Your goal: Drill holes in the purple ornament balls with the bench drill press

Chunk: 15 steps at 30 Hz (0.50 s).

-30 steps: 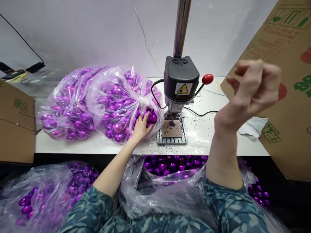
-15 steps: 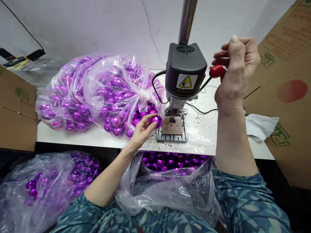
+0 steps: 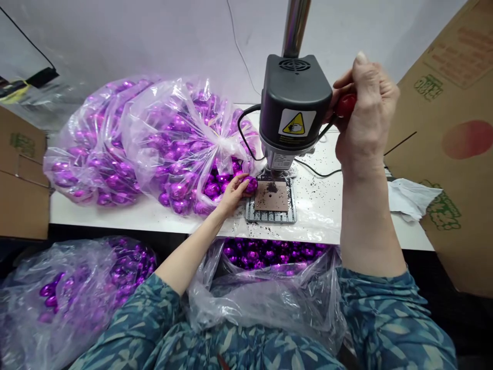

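Between the fingers and thumb of my left hand (image 3: 232, 197) is a shiny purple faceted bauble (image 3: 251, 185), held at the left edge of a brown board (image 3: 271, 196). The board lies on the slotted metal base (image 3: 288, 219) of a small black bench drill press (image 3: 295, 97), with dark shavings heaped on it. The drill bit is hidden under the motor head. At the right of the head, my right hand (image 3: 367, 110) is curled around the red knob (image 3: 346, 105) of the press's lever; its fingertips are partly hidden.
Left of the press, large clear bags (image 3: 103, 149) of purple baubles rest on the white table (image 3: 323, 205). An open plastic bag (image 3: 269, 293) holding more is below the front edge, and another bag (image 3: 69, 298) at lower left. Cardboard boxes (image 3: 454, 169) flank both sides; crumpled white paper (image 3: 413, 198) lies right.
My left hand has carried the bauble slightly up and right, closer to the board. My right hand has moved left and its fingers have closed round the red knob.
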Each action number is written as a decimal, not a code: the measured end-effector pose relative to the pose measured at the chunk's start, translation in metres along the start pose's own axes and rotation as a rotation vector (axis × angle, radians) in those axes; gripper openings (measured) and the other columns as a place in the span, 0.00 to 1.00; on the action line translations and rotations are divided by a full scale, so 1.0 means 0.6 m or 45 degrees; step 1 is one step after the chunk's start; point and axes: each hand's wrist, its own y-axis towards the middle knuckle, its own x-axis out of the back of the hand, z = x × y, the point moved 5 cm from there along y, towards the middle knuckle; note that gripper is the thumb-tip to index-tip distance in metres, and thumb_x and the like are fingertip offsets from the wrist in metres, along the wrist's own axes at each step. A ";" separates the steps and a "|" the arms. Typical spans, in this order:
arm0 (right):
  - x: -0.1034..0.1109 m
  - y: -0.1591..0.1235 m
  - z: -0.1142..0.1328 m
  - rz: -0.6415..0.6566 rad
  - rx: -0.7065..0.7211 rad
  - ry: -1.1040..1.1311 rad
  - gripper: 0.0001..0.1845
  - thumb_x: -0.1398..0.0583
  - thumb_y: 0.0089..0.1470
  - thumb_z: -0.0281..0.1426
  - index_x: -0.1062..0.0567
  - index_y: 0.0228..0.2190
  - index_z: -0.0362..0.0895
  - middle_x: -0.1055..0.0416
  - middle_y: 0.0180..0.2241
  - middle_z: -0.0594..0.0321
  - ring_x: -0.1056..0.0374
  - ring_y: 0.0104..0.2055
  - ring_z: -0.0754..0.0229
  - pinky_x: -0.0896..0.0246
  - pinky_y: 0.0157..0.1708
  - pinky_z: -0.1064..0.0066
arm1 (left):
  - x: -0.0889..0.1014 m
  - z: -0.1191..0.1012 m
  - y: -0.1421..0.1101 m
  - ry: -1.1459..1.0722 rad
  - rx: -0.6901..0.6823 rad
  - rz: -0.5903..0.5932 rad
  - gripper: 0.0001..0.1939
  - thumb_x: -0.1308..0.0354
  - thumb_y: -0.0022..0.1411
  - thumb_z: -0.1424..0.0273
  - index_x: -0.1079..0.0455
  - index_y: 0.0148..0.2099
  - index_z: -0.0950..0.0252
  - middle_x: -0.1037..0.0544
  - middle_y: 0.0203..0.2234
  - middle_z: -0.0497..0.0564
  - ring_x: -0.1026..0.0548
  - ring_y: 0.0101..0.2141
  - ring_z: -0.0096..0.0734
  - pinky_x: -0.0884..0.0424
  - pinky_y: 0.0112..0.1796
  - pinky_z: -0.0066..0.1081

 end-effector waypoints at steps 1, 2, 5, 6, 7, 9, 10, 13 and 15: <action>0.000 0.001 -0.002 0.001 -0.016 -0.004 0.33 0.42 0.47 0.64 0.31 0.24 0.46 0.34 0.18 0.68 0.40 0.17 0.69 0.43 0.18 0.71 | 0.002 -0.001 0.006 0.006 -0.028 -0.021 0.25 0.30 0.57 0.57 0.28 0.54 0.61 0.21 0.44 0.51 0.22 0.39 0.30 0.24 0.33 0.26; 0.001 0.003 -0.004 -0.005 -0.039 -0.012 0.31 0.42 0.50 0.62 0.31 0.24 0.46 0.34 0.18 0.68 0.40 0.17 0.69 0.43 0.18 0.71 | 0.003 -0.002 0.011 0.007 -0.038 -0.030 0.25 0.31 0.58 0.57 0.28 0.54 0.60 0.21 0.44 0.51 0.22 0.40 0.30 0.24 0.33 0.26; 0.005 0.007 -0.010 -0.036 -0.092 -0.022 0.23 0.43 0.59 0.50 0.32 0.24 0.46 0.33 0.18 0.68 0.39 0.17 0.68 0.43 0.17 0.71 | 0.005 -0.004 0.019 -0.065 0.024 0.017 0.24 0.32 0.60 0.59 0.29 0.56 0.58 0.20 0.45 0.51 0.20 0.41 0.31 0.22 0.37 0.30; 0.006 0.008 -0.012 -0.042 -0.101 -0.022 0.21 0.44 0.62 0.46 0.32 0.24 0.46 0.33 0.17 0.67 0.39 0.17 0.68 0.42 0.17 0.71 | 0.005 -0.006 0.017 -0.114 0.053 0.037 0.23 0.33 0.61 0.59 0.29 0.56 0.58 0.20 0.46 0.52 0.20 0.42 0.32 0.21 0.40 0.33; 0.006 0.009 -0.013 -0.042 -0.107 -0.022 0.19 0.45 0.63 0.42 0.31 0.24 0.46 0.33 0.17 0.67 0.39 0.17 0.67 0.42 0.17 0.71 | 0.005 -0.008 0.012 -0.164 0.079 0.057 0.22 0.34 0.62 0.58 0.30 0.56 0.57 0.20 0.47 0.53 0.20 0.43 0.34 0.20 0.42 0.36; 0.006 0.009 -0.013 -0.030 -0.112 -0.022 0.19 0.49 0.65 0.38 0.31 0.24 0.46 0.32 0.18 0.66 0.39 0.17 0.68 0.41 0.18 0.71 | 0.002 -0.012 -0.005 -0.240 0.102 0.097 0.20 0.37 0.65 0.56 0.30 0.54 0.58 0.20 0.48 0.54 0.20 0.47 0.37 0.20 0.47 0.42; 0.005 0.009 -0.012 -0.024 -0.109 -0.028 0.19 0.49 0.65 0.38 0.31 0.24 0.46 0.32 0.18 0.66 0.39 0.17 0.68 0.41 0.19 0.71 | -0.001 -0.014 -0.015 -0.257 0.103 0.120 0.19 0.37 0.65 0.55 0.30 0.53 0.59 0.20 0.49 0.54 0.20 0.48 0.37 0.21 0.49 0.43; 0.001 0.009 -0.009 -0.017 -0.084 -0.064 0.20 0.50 0.65 0.37 0.31 0.23 0.46 0.32 0.18 0.66 0.40 0.17 0.68 0.42 0.19 0.71 | -0.013 -0.014 -0.039 -0.245 0.107 0.158 0.23 0.31 0.60 0.55 0.33 0.51 0.60 0.19 0.47 0.53 0.19 0.45 0.36 0.21 0.48 0.42; -0.002 0.010 -0.007 -0.012 -0.059 -0.084 0.20 0.48 0.65 0.39 0.32 0.23 0.46 0.32 0.18 0.65 0.40 0.17 0.67 0.44 0.18 0.70 | -0.018 -0.011 -0.044 -0.192 0.086 0.128 0.28 0.26 0.53 0.58 0.34 0.50 0.61 0.18 0.43 0.52 0.19 0.42 0.34 0.21 0.47 0.39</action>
